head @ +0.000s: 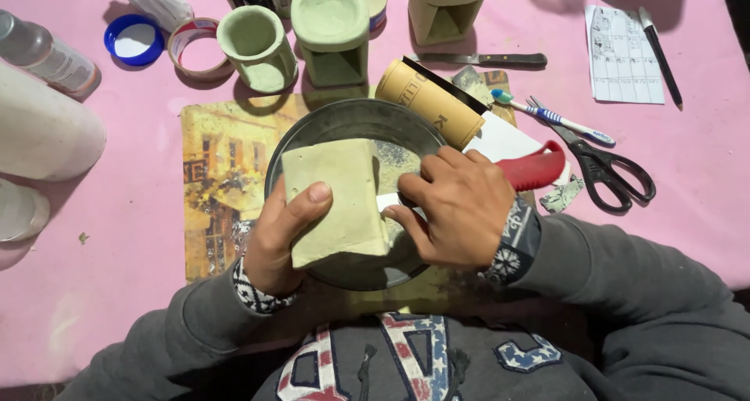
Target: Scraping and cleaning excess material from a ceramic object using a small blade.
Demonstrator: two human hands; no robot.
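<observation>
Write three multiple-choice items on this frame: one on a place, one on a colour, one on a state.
1. Where is the scissors?
A. right of the pan
B. inside the pan
C. left of the pan

2. What colour is the tablecloth?
A. blue
B. pink
C. white

3. How is the clay block held?
A. lying untouched on the cloth
B. gripped by the left hand over the pan
C. hanging from the right hand alone

Answers:
1. A: it lies on the cloth right of the round pan, near the toothbrush.
2. B: pink shows on all sides of the work.
3. B: the left hand has its thumb across the block's face, while the right hand presses a pale tool against the block's edge.
</observation>
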